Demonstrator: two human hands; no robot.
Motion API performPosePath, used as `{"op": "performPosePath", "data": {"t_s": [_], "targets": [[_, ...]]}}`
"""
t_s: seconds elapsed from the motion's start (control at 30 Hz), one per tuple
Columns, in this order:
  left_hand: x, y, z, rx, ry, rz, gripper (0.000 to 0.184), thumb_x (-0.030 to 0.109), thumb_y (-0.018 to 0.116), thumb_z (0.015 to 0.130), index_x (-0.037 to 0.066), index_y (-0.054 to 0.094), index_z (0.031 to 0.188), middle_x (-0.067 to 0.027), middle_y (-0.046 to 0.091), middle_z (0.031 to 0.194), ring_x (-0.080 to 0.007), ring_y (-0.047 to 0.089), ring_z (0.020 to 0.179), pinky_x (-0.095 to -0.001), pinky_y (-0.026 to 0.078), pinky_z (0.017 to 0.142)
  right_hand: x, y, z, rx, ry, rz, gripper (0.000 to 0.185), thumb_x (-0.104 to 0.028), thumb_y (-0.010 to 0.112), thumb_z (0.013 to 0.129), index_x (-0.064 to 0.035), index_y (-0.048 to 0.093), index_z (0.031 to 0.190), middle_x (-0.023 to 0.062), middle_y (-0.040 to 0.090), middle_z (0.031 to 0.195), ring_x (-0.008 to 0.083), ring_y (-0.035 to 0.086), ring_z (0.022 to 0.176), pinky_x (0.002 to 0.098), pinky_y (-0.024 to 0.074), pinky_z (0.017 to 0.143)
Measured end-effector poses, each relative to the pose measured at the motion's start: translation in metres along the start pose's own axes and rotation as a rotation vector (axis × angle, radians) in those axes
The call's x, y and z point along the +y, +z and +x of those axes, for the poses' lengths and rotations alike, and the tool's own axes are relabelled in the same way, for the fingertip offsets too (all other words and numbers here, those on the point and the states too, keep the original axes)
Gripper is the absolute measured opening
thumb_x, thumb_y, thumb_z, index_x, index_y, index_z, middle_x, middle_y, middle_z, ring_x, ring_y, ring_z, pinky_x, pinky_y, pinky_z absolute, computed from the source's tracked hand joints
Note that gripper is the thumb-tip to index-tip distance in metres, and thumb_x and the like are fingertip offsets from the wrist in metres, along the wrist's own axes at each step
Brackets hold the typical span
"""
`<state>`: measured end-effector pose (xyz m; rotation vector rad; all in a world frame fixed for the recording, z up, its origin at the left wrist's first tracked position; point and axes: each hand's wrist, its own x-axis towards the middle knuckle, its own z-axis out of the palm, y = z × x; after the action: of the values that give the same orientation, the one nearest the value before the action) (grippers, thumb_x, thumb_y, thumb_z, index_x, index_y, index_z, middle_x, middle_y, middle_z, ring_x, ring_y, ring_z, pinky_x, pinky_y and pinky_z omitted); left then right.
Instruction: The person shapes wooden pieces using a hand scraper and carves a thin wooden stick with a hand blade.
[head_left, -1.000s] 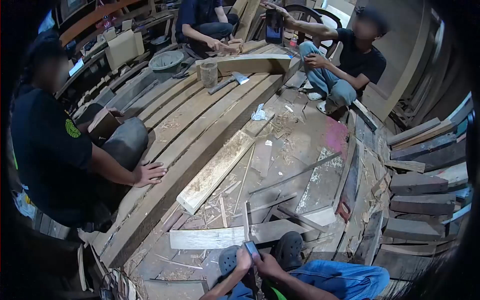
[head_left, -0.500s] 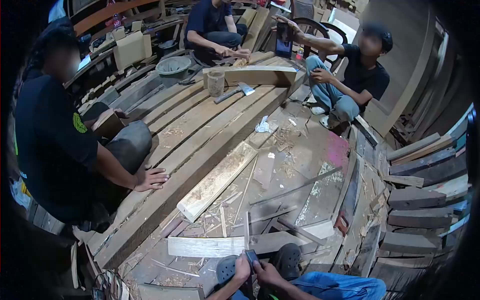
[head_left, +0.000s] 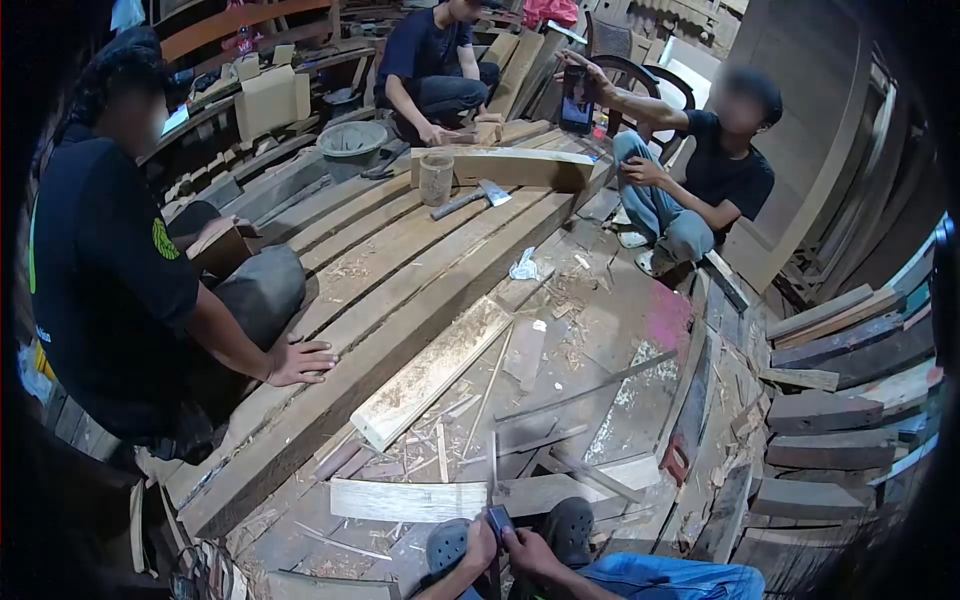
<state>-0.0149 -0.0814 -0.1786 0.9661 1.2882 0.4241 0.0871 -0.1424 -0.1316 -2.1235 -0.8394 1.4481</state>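
Note:
At the bottom of the head view, my left hand [head_left: 474, 552] is closed beside a long narrow blade-like strip [head_left: 493, 462], which stands up past the fingers. My right hand [head_left: 530, 553] is closed on a small dark block [head_left: 500, 518], its thumb near the block's lower edge. The block lies against the strip, between both hands. My fingers partly hide the strip's lower part, and its exact kind is unclear. Just beyond the hands, a pale board [head_left: 408, 500] lies on the floor near my dark clogs [head_left: 570, 530].
Thick timber beams [head_left: 400, 285] run along the left, bearing a hatchet [head_left: 475, 200] and a round container [head_left: 436, 180]. One person [head_left: 120, 270] sits at left, another [head_left: 425, 70] works behind, and a third [head_left: 725, 160] holds up a phone [head_left: 576, 100]. A saw handle [head_left: 677, 460] lies at right.
The view has shifted slightly, so the floor and wood sit a little differently in frame. My hands keep the same hold on the block and strip, slightly lower in view.

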Motion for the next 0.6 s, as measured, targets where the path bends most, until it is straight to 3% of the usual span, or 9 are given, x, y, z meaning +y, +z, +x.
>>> {"op": "performPosePath", "data": {"t_s": [0.03, 0.1, 0.23, 0.33, 0.4, 0.43, 0.53, 0.6], "targets": [[-0.011, 0.000, 0.006, -0.005, 0.025, 0.030, 0.059, 0.037, 0.023, 0.103, -0.004, 0.060, 0.084, -0.0218, 0.062, 0.070, -0.0332, 0.063, 0.068, -0.0449, 0.047, 0.064, -0.032, -0.010, -0.020, -0.069, 0.110, 0.082, 0.047, -0.045, 0.045, 0.100, -0.0004, 0.059, 0.091, 0.0058, 0.057, 0.065, 0.0139, 0.054, 0.053, 0.0322, 0.0452, 0.051], [-0.017, 0.006, 0.007, 0.023, 0.165, 0.029, 0.058, 0.036, 0.023, 0.103, -0.004, 0.059, 0.083, -0.0206, 0.059, 0.067, -0.0307, 0.059, 0.064, -0.0454, 0.046, 0.063, -0.041, -0.019, -0.007, -0.024, 0.077, 0.029, 0.048, -0.045, 0.045, 0.100, -0.0005, 0.059, 0.093, 0.0054, 0.057, 0.065, 0.0139, 0.054, 0.054, 0.0319, 0.0450, 0.051], [-0.033, 0.011, 0.018, 0.072, 0.147, -0.055, 0.056, 0.036, 0.023, 0.104, -0.004, 0.058, 0.085, -0.0165, 0.059, 0.069, -0.0254, 0.057, 0.066, -0.0417, 0.045, 0.064, -0.048, -0.018, -0.016, -0.054, 0.127, 0.060, 0.048, -0.047, 0.046, 0.099, -0.0011, 0.059, 0.094, 0.0048, 0.056, 0.065, 0.0140, 0.054, 0.054, 0.0316, 0.0448, 0.051], [-0.006, 0.001, 0.004, -0.035, 0.007, -0.130, 0.052, 0.034, 0.025, 0.104, -0.002, 0.058, 0.085, -0.0134, 0.059, 0.069, -0.0195, 0.056, 0.065, -0.0377, 0.045, 0.063, -0.032, -0.014, -0.013, -0.056, 0.111, 0.019, 0.048, -0.047, 0.048, 0.098, -0.0007, 0.059, 0.092, 0.0048, 0.055, 0.065, 0.0136, 0.054, 0.053, 0.0311, 0.0445, 0.051], [-0.007, -0.002, 0.006, -0.012, 0.041, -0.232, 0.054, 0.036, 0.026, 0.103, 0.001, 0.058, 0.077, -0.0088, 0.055, 0.061, -0.0179, 0.051, 0.052, -0.0349, 0.041, 0.049, -0.038, -0.022, -0.012, -0.093, 0.084, 0.031, 0.049, -0.048, 0.050, 0.097, -0.0004, 0.059, 0.090, 0.0046, 0.055, 0.065, 0.0133, 0.054, 0.053, 0.0306, 0.0443, 0.050], [-0.004, -0.001, 0.008, 0.012, 0.091, -0.285, 0.055, 0.037, 0.026, 0.103, 0.002, 0.057, 0.074, -0.0075, 0.052, 0.057, -0.0183, 0.049, 0.048, -0.0350, 0.039, 0.044, -0.042, -0.026, -0.008, -0.105, 0.083, 0.036, 0.054, -0.053, 0.052, 0.094, 0.0008, 0.059, 0.089, 0.0078, 0.058, 0.066, 0.0165, 0.057, 0.057, 0.0335, 0.0460, 0.053], [0.006, -0.005, 0.013, 0.048, -0.111, -0.503, 0.059, 0.052, 0.030, 0.101, 0.011, 0.050, 0.063, 0.0000, 0.040, 0.048, -0.0113, 0.039, 0.038, -0.0289, 0.032, 0.036, -0.058, -0.051, 0.006, 0.063, -0.042, -0.210, 0.059, -0.056, 0.054, 0.092, 0.0024, 0.058, 0.092, 0.0108, 0.060, 0.067, 0.0201, 0.061, 0.061, 0.0364, 0.0481, 0.056], [0.012, -0.010, 0.022, 0.070, -0.060, -0.712, 0.056, 0.055, 0.040, 0.099, 0.011, 0.053, 0.066, 0.0020, 0.038, 0.049, -0.0095, 0.039, 0.039, -0.0263, 0.032, 0.038, -0.057, -0.062, 0.042, 0.178, -0.102, -0.396, 0.058, -0.053, 0.053, 0.092, 0.0041, 0.053, 0.100, 0.0243, 0.065, 0.083, 0.0339, 0.067, 0.078, 0.0449, 0.0507, 0.068]]}}
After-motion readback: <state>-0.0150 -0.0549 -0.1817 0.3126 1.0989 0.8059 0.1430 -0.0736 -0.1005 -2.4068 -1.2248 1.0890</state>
